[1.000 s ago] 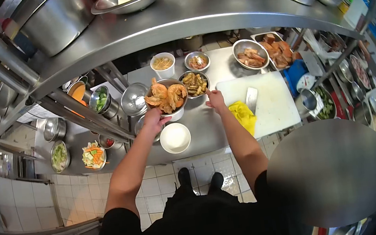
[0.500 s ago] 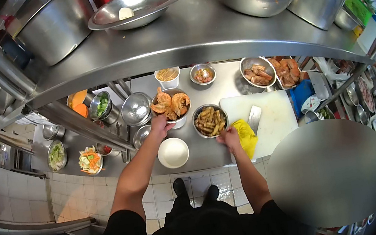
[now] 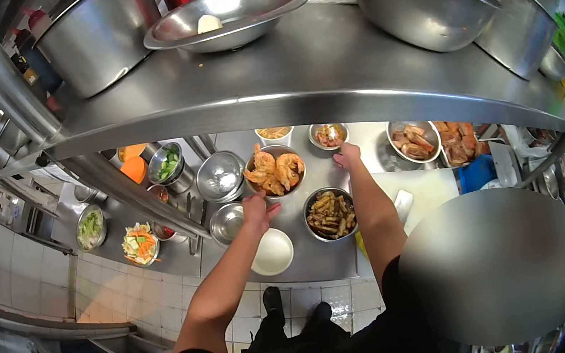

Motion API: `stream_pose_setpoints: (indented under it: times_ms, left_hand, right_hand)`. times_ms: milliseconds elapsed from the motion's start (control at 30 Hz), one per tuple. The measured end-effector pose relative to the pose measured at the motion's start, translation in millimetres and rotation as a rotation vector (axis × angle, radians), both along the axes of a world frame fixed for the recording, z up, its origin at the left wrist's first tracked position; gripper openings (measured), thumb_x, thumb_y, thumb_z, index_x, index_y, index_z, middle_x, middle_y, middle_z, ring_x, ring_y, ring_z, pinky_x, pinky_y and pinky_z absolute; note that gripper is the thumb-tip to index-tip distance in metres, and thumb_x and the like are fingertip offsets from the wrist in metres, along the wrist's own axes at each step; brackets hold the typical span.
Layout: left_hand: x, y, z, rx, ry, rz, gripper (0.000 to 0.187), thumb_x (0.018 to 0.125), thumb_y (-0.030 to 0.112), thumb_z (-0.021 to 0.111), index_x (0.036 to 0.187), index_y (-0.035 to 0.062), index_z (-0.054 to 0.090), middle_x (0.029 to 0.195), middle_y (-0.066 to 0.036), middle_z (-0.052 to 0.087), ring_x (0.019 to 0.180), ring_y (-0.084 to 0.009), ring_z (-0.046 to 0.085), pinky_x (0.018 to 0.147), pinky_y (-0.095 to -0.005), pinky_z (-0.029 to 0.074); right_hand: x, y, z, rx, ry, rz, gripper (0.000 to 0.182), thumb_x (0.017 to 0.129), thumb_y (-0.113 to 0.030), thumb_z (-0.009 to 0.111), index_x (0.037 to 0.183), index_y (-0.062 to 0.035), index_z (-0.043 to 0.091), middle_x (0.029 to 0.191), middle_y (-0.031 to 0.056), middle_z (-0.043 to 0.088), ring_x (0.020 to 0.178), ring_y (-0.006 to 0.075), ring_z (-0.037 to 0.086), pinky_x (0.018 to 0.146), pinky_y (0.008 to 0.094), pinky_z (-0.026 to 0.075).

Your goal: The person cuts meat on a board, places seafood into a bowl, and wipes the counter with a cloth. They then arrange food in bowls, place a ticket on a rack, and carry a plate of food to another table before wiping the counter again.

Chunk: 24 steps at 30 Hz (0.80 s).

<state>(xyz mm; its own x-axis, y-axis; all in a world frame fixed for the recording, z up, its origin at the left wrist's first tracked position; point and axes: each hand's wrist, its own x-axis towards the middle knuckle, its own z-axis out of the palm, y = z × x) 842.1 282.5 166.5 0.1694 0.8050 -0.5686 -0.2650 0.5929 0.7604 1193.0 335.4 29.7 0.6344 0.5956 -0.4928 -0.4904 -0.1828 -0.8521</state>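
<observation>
My left hand (image 3: 257, 211) is at the near-left edge of a metal bowl of shrimp (image 3: 274, 171), its thumb pointing right; its other fingertips are hard to make out. My right hand (image 3: 347, 156) is at the near-right rim of a small metal bowl of diced food (image 3: 329, 135), and whether it grips the rim is unclear. Between my forearms stand a metal bowl of brown cut strips (image 3: 330, 214) and a white bowl (image 3: 271, 252). An unfilled metal bowl (image 3: 228, 222) stands left of my left hand.
A steel shelf (image 3: 310, 64) with large bowls and pots overhangs the counter. On the right are a bowl of meat pieces (image 3: 413, 141) and a white cutting board (image 3: 435, 184). Bowls of cut vegetables (image 3: 140, 244) stand on the left. A blurred oval hides the lower right.
My right hand has moved forward from beside the bowl of strips and the yellow cloth to the small bowl. My left hand stays near the shrimp bowl. The view has shifted.
</observation>
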Motion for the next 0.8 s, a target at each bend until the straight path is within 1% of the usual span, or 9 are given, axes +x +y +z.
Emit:
stream_pose_setpoints:
  times_ms: [67,133,200,300,333,433,500,600,800]
  left_hand:
    - [-1,6,-9,0.034,-0.109,-0.009,0.021,0.092,0.009,0.044,0.110,0.0010,0.037,0.103,-0.013,0.045,0.095,-0.0322,0.056,0.076,-0.0436,0.057]
    - [3,14,-21,0.075,-0.121,0.019,0.023,0.092,0.010,0.046,0.110,-0.0014,0.036,0.109,-0.013,0.046,0.088,-0.0313,0.058,0.073,-0.0419,0.057]
    - [7,19,-26,0.098,-0.129,0.042,0.026,0.092,0.013,0.047,0.111,-0.0004,0.036,0.113,-0.013,0.045,0.084,-0.0285,0.059,0.069,-0.0398,0.057]
    - [8,15,-20,-0.035,-0.068,0.010,0.028,0.092,0.016,0.050,0.112,0.0023,0.036,0.111,-0.015,0.047,0.090,-0.0270,0.059,0.076,-0.0438,0.055]
    - [5,9,-13,-0.054,0.018,-0.023,0.030,0.090,0.020,0.055,0.110,0.0054,0.039,0.108,-0.011,0.049,0.083,-0.0230,0.060,0.071,-0.0375,0.054]
    - [-23,-8,-9,0.129,0.252,-0.175,0.023,0.088,0.020,0.057,0.104,0.0089,0.046,0.100,-0.006,0.052,0.079,-0.0188,0.059,0.066,-0.0312,0.052]
    - [-48,-15,-27,0.210,0.240,-0.138,0.015,0.087,0.019,0.058,0.097,0.0117,0.050,0.090,-0.001,0.055,0.075,-0.0146,0.057,0.062,-0.0273,0.049]
    - [-84,-38,-26,0.401,0.251,-0.094,0.022,0.085,0.017,0.061,0.100,0.0092,0.047,0.090,-0.002,0.052,0.074,-0.0125,0.052,0.063,-0.0259,0.043]
    - [-116,-117,-27,0.745,0.565,-0.035,0.034,0.084,0.012,0.062,0.110,0.0037,0.040,0.096,-0.005,0.048,0.081,-0.0151,0.048,0.067,-0.0282,0.043]
  right_hand:
    - [-8,5,0,0.026,0.057,-0.089,0.022,0.084,-0.008,0.057,0.101,0.0055,0.053,0.094,0.0159,0.056,0.070,0.0250,0.060,0.054,0.0342,0.057]
    - [-13,10,2,0.073,0.082,-0.169,0.014,0.084,-0.002,0.054,0.094,0.0071,0.055,0.092,0.0159,0.057,0.072,0.0248,0.060,0.058,0.0345,0.059]
    - [-10,9,5,0.078,0.017,-0.103,0.018,0.083,-0.002,0.055,0.097,0.0081,0.053,0.092,0.0170,0.057,0.072,0.0250,0.061,0.057,0.0343,0.059]
    - [-12,-17,3,0.008,-0.072,0.005,0.015,0.081,-0.001,0.056,0.093,0.0080,0.052,0.084,0.0163,0.058,0.065,0.0247,0.062,0.053,0.0321,0.058]
    - [-14,-27,6,-0.022,-0.101,0.043,0.013,0.081,0.000,0.057,0.090,0.0077,0.052,0.080,0.0157,0.058,0.062,0.0246,0.062,0.051,0.0310,0.058]
    - [-31,-68,14,-0.056,-0.120,0.138,0.014,0.079,0.000,0.059,0.089,0.0065,0.051,0.076,0.0156,0.058,0.052,0.0235,0.060,0.042,0.0303,0.055]
    - [-45,-92,18,-0.041,-0.090,0.081,0.015,0.079,0.001,0.060,0.091,0.0042,0.051,0.073,0.0137,0.058,0.048,0.0215,0.058,0.039,0.0297,0.052]
    - [-43,-114,1,-0.108,-0.166,0.202,0.021,0.077,0.000,0.062,0.096,0.0024,0.054,0.072,0.0111,0.059,0.049,0.0162,0.055,0.042,0.0272,0.045]
    - [-54,-140,-13,-0.109,-0.262,0.100,0.031,0.075,-0.004,0.069,0.101,0.0050,0.055,0.070,0.0092,0.060,0.053,0.0162,0.057,0.044,0.0288,0.045]
